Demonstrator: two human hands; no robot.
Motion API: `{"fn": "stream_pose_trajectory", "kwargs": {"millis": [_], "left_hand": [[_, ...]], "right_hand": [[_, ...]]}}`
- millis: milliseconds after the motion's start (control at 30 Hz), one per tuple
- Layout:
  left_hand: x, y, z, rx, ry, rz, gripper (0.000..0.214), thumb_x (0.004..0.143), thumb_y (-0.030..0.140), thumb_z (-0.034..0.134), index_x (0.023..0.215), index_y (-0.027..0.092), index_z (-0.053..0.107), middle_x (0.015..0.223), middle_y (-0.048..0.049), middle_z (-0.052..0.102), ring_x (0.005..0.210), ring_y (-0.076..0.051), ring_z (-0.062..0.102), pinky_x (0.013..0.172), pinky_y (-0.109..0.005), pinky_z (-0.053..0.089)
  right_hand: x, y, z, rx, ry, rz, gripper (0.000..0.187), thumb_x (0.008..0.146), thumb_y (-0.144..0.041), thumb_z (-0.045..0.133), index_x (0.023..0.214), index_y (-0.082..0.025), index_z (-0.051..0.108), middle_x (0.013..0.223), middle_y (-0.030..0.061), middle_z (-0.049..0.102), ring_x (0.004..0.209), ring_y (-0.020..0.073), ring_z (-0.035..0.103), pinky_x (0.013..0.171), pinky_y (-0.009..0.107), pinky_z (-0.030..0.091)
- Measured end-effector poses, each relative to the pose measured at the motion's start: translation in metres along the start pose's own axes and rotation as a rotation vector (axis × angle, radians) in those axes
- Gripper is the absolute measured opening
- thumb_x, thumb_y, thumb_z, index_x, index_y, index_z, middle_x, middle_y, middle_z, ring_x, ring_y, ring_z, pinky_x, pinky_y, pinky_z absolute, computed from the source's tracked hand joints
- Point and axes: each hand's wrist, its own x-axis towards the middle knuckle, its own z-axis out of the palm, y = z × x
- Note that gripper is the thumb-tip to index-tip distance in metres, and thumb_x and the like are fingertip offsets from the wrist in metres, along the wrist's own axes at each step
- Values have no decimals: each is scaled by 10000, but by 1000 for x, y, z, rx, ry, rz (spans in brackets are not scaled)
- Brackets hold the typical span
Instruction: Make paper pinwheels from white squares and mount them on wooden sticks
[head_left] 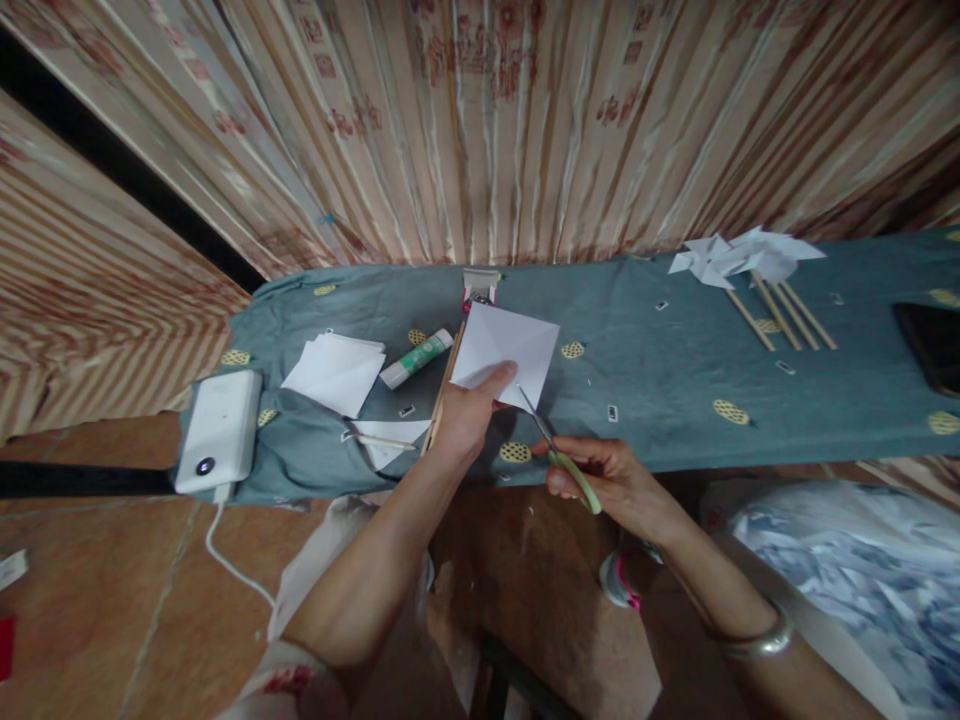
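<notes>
My left hand (469, 412) pinches a square sheet of white paper (506, 345), thumb on top and fingers hidden underneath. Faint crease lines cross the sheet. In my right hand (611, 480) is a pair of scissors (571, 474) with light green handles. Its blades reach the sheet's near corner, close to my left thumb; whether they have cut into it I cannot make out. Thin wooden sticks (436, 425) lie beside my left hand, partly covered by the hand and the sheet.
Left on the cloth-covered table (637, 350) lie a glue stick (417, 358), a stack of white paper (335, 372), a pencil (382, 441) on a paper piece and a white power bank (219, 430). A small open box (480, 284) sits behind. Paper pinwheels (742, 258) and a dark phone (930, 345) lie right.
</notes>
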Motion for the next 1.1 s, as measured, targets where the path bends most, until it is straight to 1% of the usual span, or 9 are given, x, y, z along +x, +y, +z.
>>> {"fn": "stream_pose_trajectory", "kwargs": {"millis": [133,333,433,567,633,733,833,900,1100], "left_hand": [[0,0,-1,11,-2,4,514,556,293,803,1033,150,678,975,-83,729,802,-228,681,624,-316,558],[0,-1,-2,35,-1,-10,464,552,321,811,962,145,684,987,-91,728,798,-219,678,626,-305,549],[-1,0,-1,26,-10,-5,436,562,316,798,945,150,674,995,-80,719,793,-201,667,623,-294,543],[-2,2,-2,19,-59,-10,331,577,298,750,858,149,661,847,-38,700,677,-154,632,553,-251,514],[-2,3,-3,20,-56,-20,299,558,266,737,819,146,653,782,-19,682,637,-139,616,521,-231,494],[-3,3,-3,49,-35,-30,283,541,237,732,795,138,656,742,-8,670,626,-132,610,511,-219,489],[-6,2,-2,86,-50,-27,289,548,238,731,812,142,665,759,-13,681,635,-137,617,510,-222,495],[-8,2,0,100,-56,-20,306,543,232,735,831,154,664,781,-13,690,640,-144,623,504,-229,497],[-11,2,2,99,-64,-39,244,537,233,742,753,151,663,770,-24,690,642,-150,622,503,-234,505]], "right_hand": [[0,1,0,17,14,5,445,565,-431,867,915,-178,758,590,-42,580,519,64,437,456,199,343],[0,1,3,50,37,13,443,542,-409,882,896,-176,755,562,-43,591,514,66,466,461,201,341],[0,1,3,41,54,19,428,543,-402,882,880,-173,752,550,-41,600,508,70,482,460,204,353],[0,-3,2,41,77,26,436,520,-396,891,870,-175,753,543,-42,610,506,70,498,479,206,378],[-1,-4,2,44,86,34,447,504,-397,896,867,-177,755,545,-41,615,508,71,504,489,207,386],[-2,-5,1,39,89,39,455,495,-402,896,864,-175,758,544,-42,611,503,70,491,477,206,369],[-1,-6,1,29,97,20,462,494,-420,891,862,-172,760,539,-47,594,495,65,461,460,203,339],[-1,-7,1,22,105,17,463,493,-424,889,856,-168,759,548,-45,597,503,64,461,466,203,342],[-1,-9,1,14,129,43,486,473,-448,889,838,-157,753,539,-40,592,504,69,467,467,205,348]]}}
